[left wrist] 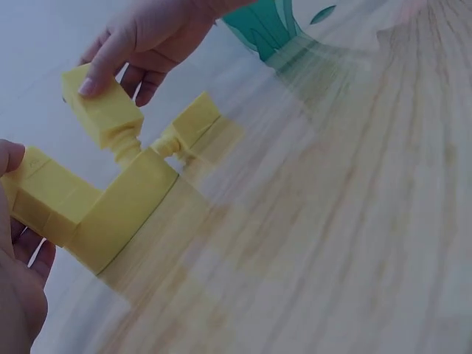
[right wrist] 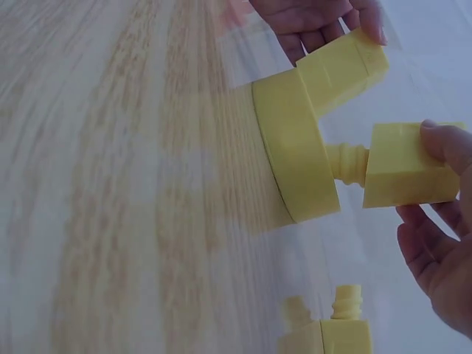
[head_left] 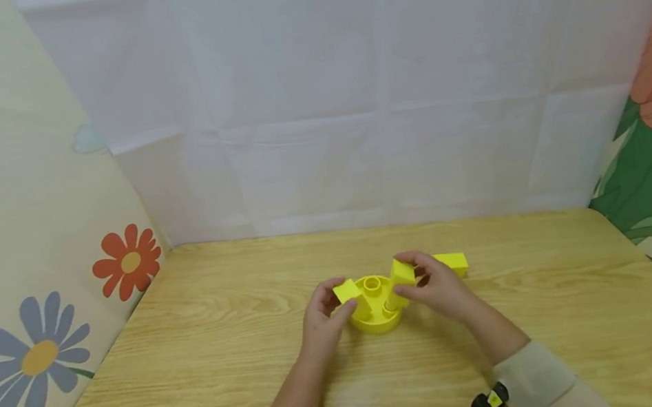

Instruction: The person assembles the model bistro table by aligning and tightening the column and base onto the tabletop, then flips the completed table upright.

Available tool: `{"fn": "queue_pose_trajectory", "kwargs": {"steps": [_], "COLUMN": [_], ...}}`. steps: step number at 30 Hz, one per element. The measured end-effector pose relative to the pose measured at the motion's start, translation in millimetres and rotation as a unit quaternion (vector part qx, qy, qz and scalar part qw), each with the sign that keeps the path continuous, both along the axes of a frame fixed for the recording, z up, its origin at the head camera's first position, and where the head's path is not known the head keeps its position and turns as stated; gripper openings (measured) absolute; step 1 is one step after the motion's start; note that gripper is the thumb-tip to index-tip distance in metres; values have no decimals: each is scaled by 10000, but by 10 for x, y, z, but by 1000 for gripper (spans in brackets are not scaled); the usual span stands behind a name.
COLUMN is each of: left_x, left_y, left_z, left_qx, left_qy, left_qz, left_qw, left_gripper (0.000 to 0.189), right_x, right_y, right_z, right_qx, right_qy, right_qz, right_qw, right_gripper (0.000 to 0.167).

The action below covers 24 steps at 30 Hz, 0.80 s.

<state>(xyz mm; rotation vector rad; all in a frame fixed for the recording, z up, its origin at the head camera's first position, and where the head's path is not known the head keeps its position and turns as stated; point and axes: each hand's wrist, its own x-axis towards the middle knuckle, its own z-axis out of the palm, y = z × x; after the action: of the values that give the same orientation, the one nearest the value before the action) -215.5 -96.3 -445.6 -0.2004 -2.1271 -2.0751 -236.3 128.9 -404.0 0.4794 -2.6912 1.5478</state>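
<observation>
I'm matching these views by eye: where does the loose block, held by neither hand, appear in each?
Head: loose block right of centre, right of the base.
Left wrist: loose block left of centre, upper right of the base.
Right wrist: loose block at the bottom edge, below the base.
Shared landmark: the base.

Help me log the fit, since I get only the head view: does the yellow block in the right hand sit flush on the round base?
Observer: No. The right wrist view shows a ribbed peg exposed between that block and the round base.
Operator: Noted. I can't make out the left end of another block, beside the right hand. What is there?
Observer: The left wrist view shows a second ribbed peg, on the side toward the base.
</observation>
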Motion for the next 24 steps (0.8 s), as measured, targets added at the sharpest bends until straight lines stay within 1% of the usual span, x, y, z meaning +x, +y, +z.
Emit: {"fn": "queue_pose_trajectory", "kwargs": {"steps": [4,8,12,17,24], "left_x": [-16,-43,-56,-70,-74], "left_y": [-14,-28,-34,-37,-38], "left_z": [2,0,-8,-16,-11], "left_qx": [34,86,78,123,134], "left_qy": [-62,-181,-212,-221,-295], "left_qz": [-12,17,24,-26,-56], "left_qw": [10000,9998,9997,9997,9995], "left_gripper": [40,41,43,43,43], "right_x": [-1,-4,-6,-10,0], "right_y": [-47,-81,-110,-156,-207], "right_z": [-15,-8,2,12,3], "right_qx": [270,466,706,873,1068], "right_qy": [289,452,584,611,622], "right_qz": [120,222,343,386,312], "right_qw": [9991,9976,9952,9936,9918], "right_gripper": [53,53,54,53,53]}}
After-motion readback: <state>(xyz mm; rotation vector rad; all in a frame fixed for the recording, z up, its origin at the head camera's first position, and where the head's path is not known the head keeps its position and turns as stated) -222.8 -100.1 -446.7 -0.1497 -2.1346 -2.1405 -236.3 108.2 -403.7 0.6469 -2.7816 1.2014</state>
